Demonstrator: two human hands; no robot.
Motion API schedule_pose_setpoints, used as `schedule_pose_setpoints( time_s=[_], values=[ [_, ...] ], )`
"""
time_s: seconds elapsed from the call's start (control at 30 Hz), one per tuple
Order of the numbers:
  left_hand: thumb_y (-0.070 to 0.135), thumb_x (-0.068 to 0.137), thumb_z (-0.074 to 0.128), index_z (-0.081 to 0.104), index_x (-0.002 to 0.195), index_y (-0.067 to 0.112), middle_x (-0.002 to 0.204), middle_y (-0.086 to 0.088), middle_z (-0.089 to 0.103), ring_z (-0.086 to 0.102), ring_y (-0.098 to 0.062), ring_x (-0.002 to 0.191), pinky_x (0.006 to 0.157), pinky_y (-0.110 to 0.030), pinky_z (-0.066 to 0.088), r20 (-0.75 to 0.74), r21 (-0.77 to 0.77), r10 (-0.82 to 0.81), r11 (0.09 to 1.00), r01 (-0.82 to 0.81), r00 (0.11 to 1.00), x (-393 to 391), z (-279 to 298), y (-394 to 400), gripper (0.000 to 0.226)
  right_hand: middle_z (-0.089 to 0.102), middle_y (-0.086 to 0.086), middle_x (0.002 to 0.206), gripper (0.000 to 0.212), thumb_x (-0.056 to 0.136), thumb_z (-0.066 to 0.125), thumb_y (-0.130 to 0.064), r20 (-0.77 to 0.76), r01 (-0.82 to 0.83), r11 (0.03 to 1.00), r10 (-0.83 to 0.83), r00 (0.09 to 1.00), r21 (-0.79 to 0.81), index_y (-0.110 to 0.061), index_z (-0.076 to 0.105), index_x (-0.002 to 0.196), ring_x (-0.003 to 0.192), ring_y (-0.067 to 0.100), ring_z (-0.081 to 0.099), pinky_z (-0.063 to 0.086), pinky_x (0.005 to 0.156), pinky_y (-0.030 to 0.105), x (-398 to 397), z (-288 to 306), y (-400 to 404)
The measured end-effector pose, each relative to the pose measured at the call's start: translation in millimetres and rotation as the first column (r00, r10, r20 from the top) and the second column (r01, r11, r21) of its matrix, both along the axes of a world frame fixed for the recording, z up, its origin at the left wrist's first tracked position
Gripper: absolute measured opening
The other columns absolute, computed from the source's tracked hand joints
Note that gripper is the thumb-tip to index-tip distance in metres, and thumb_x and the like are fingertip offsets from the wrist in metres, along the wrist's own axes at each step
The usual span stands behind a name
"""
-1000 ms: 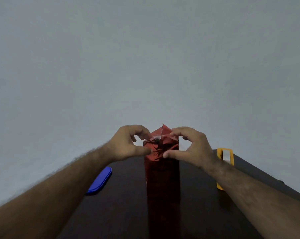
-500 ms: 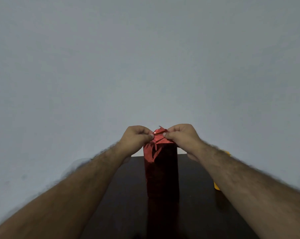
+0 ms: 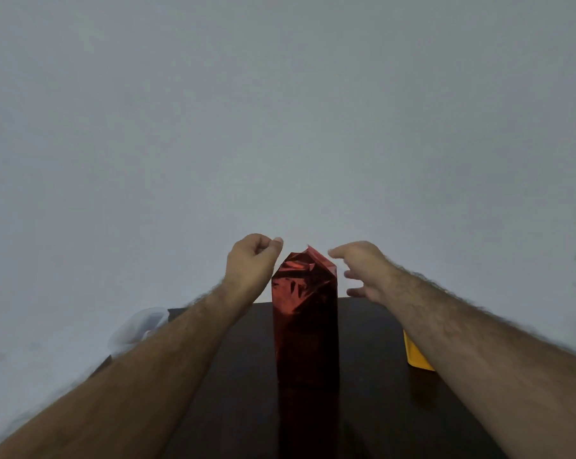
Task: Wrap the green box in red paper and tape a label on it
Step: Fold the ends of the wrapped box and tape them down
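The box, fully covered in shiny red paper (image 3: 304,313), stands upright on the dark table (image 3: 379,376); none of its green shows. The paper's top is folded into a small peak. My left hand (image 3: 253,260) hovers just left of that top, its fingers curled into a loose fist and nothing visible in it. My right hand (image 3: 362,271) floats just right of the top with its fingers spread, apart from the paper. No label is in view.
A yellow object (image 3: 415,356) sits on the table to the right, partly hidden behind my right forearm. A clear plastic container (image 3: 140,326) lies at the table's left edge. A plain grey wall fills the background.
Both hands have let go of the folded paper at the top and drawn apart to either side. The view has shifted a little, bringing the clear container into sight at left.
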State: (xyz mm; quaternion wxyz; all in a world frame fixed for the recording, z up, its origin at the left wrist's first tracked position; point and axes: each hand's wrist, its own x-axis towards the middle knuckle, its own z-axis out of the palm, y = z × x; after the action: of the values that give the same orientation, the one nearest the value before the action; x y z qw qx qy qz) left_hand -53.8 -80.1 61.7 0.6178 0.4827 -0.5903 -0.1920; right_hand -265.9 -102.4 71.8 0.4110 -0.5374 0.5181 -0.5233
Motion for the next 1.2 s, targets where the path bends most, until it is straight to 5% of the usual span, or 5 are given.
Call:
schedule_pose_setpoints(
  time_s=[0.2, 0.5, 0.6, 0.8, 1.2],
  values=[
    [0.087, 0.065, 0.070, 0.056, 0.104, 0.030, 0.082, 0.007, 0.067, 0.065, -0.008, 0.076, 0.066, -0.034, 0.054, 0.441, -0.053, 0.124, 0.992, -0.112, 0.889, -13.8, -13.6, 23.1, 0.071, 0.068, 0.007, 0.081, 0.013, 0.085, 0.068, -0.003, -0.027, -0.034, 0.999, 0.034, 0.999, -0.002, -0.011, 0.063, 0.077, 0.069, 0.019, 0.067, 0.053, 0.052, 0.026, 10.5, -6.0, 2.4],
    [0.022, 0.106, 0.060, 0.061, 0.115, 0.019, 0.080, -0.010, 0.073, 0.047, -0.015, 0.048, 0.046, -0.025, 0.039, -0.069, -0.002, -0.180, 0.984, 0.180, 0.981, -3.9, 9.5, -2.5, 0.010, 0.075, 0.007, 0.089, 0.019, 0.088, 0.074, 0.003, 0.079, -0.044, 0.997, 0.039, 0.996, 0.071, -0.009, 0.078, 0.102, 0.075, 0.018, 0.069, 0.055, 0.058, 0.032, 9.2, -2.8, -6.7],
    [0.012, 0.099, 0.066, 0.068, 0.115, 0.016, 0.079, -0.003, 0.065, 0.053, -0.017, 0.064, 0.056, -0.028, 0.043, -0.063, 0.059, -0.081, 0.995, 0.085, 0.995, 12.3, 19.1, -34.5, 0.016, 0.076, 0.004, 0.087, 0.027, 0.089, 0.069, 0.009, 0.006, -0.078, 0.997, 0.078, 0.997, 0.029, -0.014, 0.080, 0.100, 0.075, 0.015, 0.069, 0.055, 0.063, 0.032, 9.0, 0.5, -14.5],
    [0.012, 0.092, 0.074, 0.072, 0.124, 0.012, 0.114, -0.008, 0.080, 0.074, -0.021, 0.110, 0.098, -0.042, 0.057, 0.074, 0.394, -0.420, 0.846, 0.360, 0.904, 19.9, 24.2, -61.1, 0.032, 0.076, -0.006, 0.082, 0.036, 0.085, 0.067, 0.010, -0.093, -0.187, 0.982, 0.186, 0.978, 0.002, -0.020, 0.079, 0.102, 0.070, 0.008, 0.067, 0.054, 0.068, 0.032, 6.8, 3.6, -25.1],
    [-0.008, 0.087, 0.077, 0.080, 0.082, 0.006, 0.089, -0.023, 0.078, 0.071, -0.031, 0.080, 0.082, -0.046, 0.061, -0.070, 0.053, -0.303, 0.950, 0.307, 0.950, -7.6, -0.9, -68.1, 0.015, 0.079, 0.001, 0.079, 0.019, 0.077, 0.089, -0.004, -0.038, -0.076, 0.975, 0.070, 0.997, -0.207, -0.015, 0.080, 0.089, 0.067, 0.013, 0.073, 0.055, 0.058, 0.026, 8.3, 2.8, -42.4]
  ],
)
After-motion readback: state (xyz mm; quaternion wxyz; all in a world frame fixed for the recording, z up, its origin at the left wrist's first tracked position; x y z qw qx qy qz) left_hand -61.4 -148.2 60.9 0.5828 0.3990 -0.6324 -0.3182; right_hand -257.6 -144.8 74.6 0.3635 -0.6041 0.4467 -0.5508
